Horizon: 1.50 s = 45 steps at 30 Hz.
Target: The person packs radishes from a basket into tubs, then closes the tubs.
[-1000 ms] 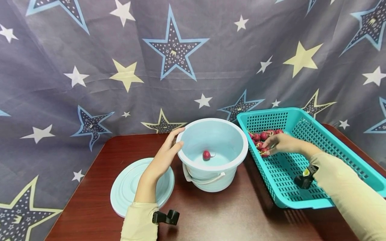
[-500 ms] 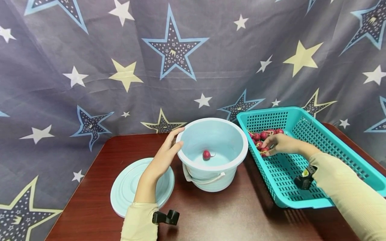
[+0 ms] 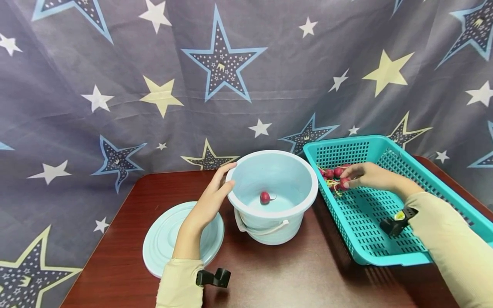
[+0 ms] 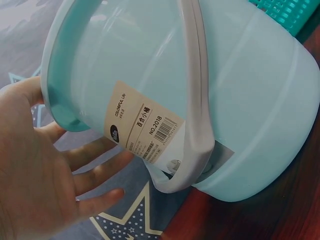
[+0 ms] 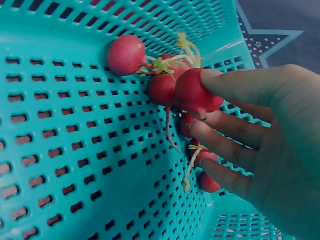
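Observation:
My left hand (image 3: 209, 199) holds the rim of a light blue bucket (image 3: 275, 226), with the thumb over the rim. In the left wrist view, the fingers (image 4: 95, 172) spread along the bucket's outer wall. One radish (image 3: 265, 197) lies on the bucket's floor. On the right, my right hand (image 3: 366, 176) is inside a turquoise plastic basket (image 3: 369, 252). Its thumb and fingers pinch a red radish (image 5: 192, 92). Several more radishes lie around it in the basket, among them one on the left (image 5: 126, 55) in the right wrist view. Some carry short yellow-green stems.
A round light blue lid (image 3: 158, 246) lies on the dark red table (image 3: 269, 278), left of the bucket and partly behind the left forearm. The bucket's pale handle (image 3: 265, 232) hangs down its near side. A star-patterned cloth (image 3: 254, 111) hangs behind the table.
My right hand has lifted slightly and drawn a radish rightward from the others in the basket. The left hand and the bucket stay where they were.

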Each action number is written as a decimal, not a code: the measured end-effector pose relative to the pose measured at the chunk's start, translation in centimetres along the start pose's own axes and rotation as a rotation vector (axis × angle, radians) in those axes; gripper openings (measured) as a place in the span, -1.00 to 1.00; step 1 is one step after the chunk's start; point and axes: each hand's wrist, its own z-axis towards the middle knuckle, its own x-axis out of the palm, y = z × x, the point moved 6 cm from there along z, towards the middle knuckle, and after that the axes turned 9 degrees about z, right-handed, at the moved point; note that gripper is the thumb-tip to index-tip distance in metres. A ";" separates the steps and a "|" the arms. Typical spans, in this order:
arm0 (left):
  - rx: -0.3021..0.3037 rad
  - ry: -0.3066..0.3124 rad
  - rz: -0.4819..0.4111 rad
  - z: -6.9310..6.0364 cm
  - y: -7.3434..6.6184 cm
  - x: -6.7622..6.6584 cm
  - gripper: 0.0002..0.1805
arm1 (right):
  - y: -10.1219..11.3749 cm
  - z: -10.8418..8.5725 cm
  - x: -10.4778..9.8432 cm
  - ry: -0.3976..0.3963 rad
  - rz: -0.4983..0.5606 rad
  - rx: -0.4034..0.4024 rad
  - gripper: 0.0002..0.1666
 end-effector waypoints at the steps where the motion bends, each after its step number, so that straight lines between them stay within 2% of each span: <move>1: 0.000 -0.002 -0.001 0.0 0.0 0.0 -0.46 | 0.1 -0.1 -0.2 -0.014 -0.008 -0.003 -0.54; 6: -0.003 -0.007 0.001 -0.1 0.0 0.0 -0.46 | 0.4 -0.1 -0.7 -0.083 -0.004 -0.035 -0.56; 17: 0.007 -0.004 0.002 0.1 0.1 0.0 -0.46 | 1.3 -0.4 -1.5 -0.195 0.102 -0.073 -0.51; 27: 0.007 -0.001 -0.003 0.1 0.1 0.1 -0.46 | 2.9 -1.0 -1.9 -0.319 0.108 -0.193 -0.55; 37: -0.008 0.014 -0.013 0.0 0.0 0.2 -0.46 | 4.6 -1.4 -2.9 -0.470 0.126 -0.266 -0.59; 45: -0.024 0.010 -0.005 0.0 -0.1 0.1 -0.46 | 6.4 -1.9 -3.6 -0.514 0.102 -0.290 -0.61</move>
